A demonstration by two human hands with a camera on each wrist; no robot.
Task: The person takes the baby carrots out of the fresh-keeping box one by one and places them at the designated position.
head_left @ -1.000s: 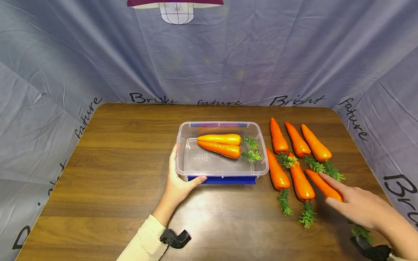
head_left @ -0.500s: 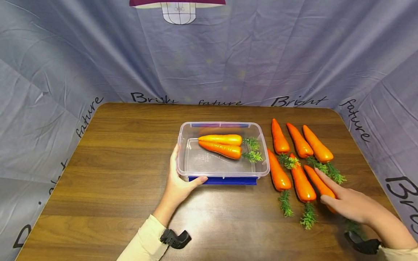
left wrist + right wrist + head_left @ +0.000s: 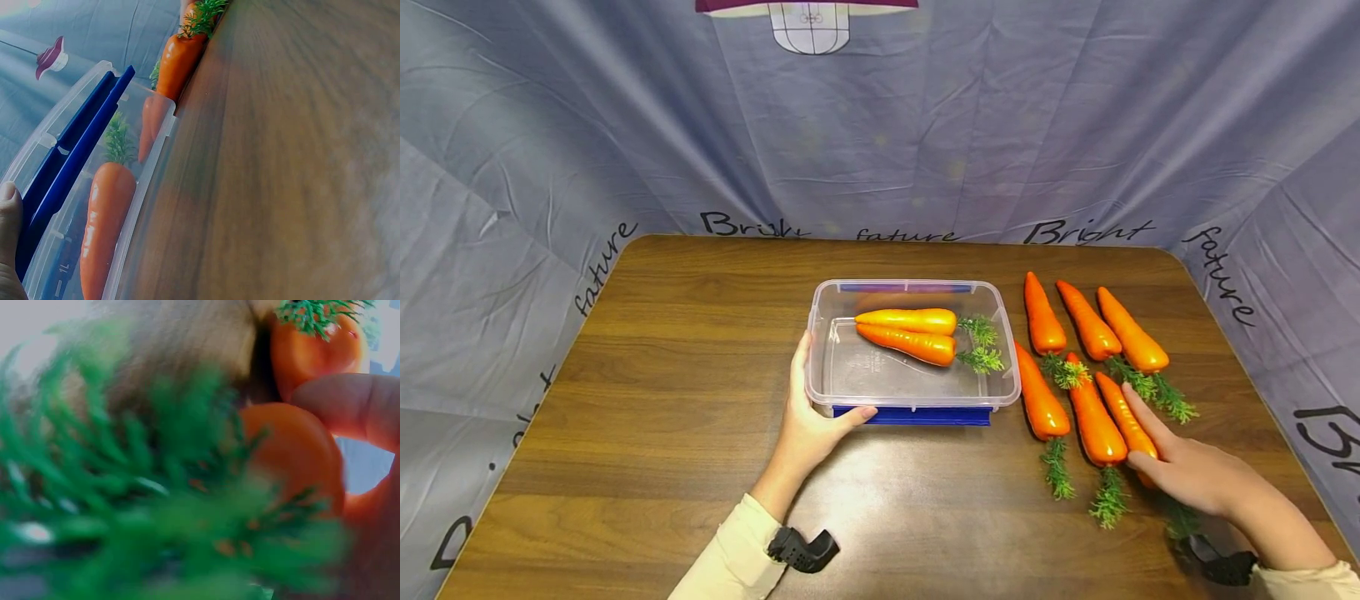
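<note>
In the head view, a clear plastic food container (image 3: pixel 850 387) with blue clips sits mid-table. Two orange carrots (image 3: pixel 910 343) with green tops lie inside it, tips pointing left. My left hand (image 3: pixel 808 433) grips its front left corner, thumb along the front and fingers at the left side. The left wrist view shows the thumb (image 3: pixel 9 215) beside a blue clip (image 3: pixel 78 153). My right hand (image 3: pixel 1198 475) holds a carrot (image 3: pixel 1126 415) at the right between thumb and fingers. Close up in the right wrist view, its leafy top (image 3: pixel 144 519) blurs across the carrot's thick end (image 3: pixel 294 447).
Several more carrots lie right of the container: three in a back row, including one carrot (image 3: pixel 1043 317), and two in front, including another carrot (image 3: pixel 1097 421) beside the held one. The wooden table (image 3: pixel 662 375) is bordered by a grey-blue cloth (image 3: pixel 925 150).
My right hand has moved left with its carrot, bringing it close beside the neighbouring carrot in the front row. My left hand and the container have stayed in place.
</note>
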